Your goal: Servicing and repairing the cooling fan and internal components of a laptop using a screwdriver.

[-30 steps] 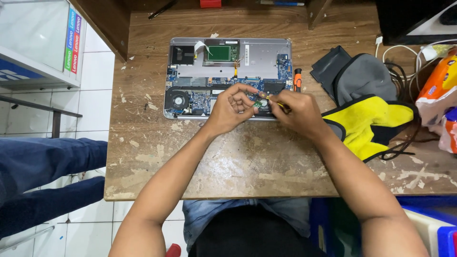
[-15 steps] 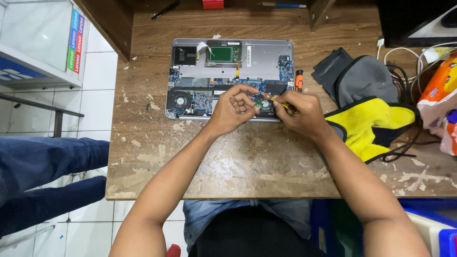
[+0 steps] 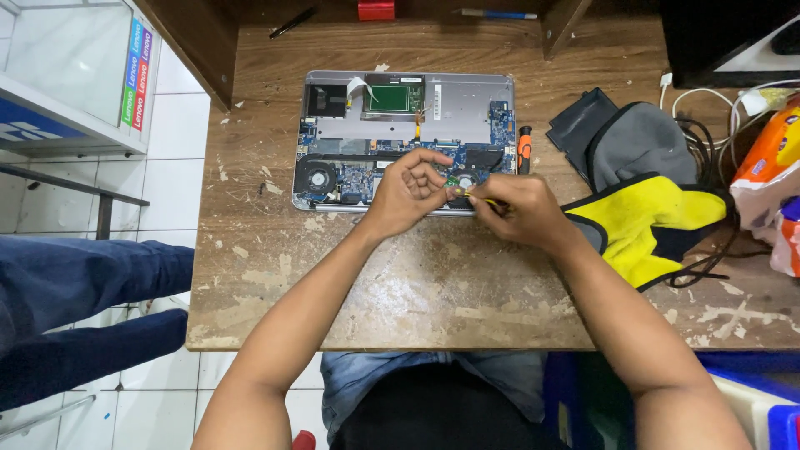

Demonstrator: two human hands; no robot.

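Observation:
An opened laptop (image 3: 450, 104) lies upside down on the worn wooden table (image 3: 433, 283), its circuit board and fan exposed. My left hand (image 3: 410, 190) pinches a small green part at the laptop's near edge. My right hand (image 3: 517, 210) is closed around a thin yellow-handled tool (image 3: 482, 200) whose tip meets that part, just beside my left fingers. The part itself is mostly hidden by my fingers.
An orange-handled screwdriver (image 3: 524, 148) lies right of the laptop. A grey and yellow bag (image 3: 642, 196) with cables sits at the right, an orange packet (image 3: 771, 162) beyond it. A person's blue trouser legs (image 3: 83, 292) are at the left. A pen (image 3: 292, 22) lies at the back.
Both hands have shifted slightly toward me along the laptop's near edge; the grips stay the same.

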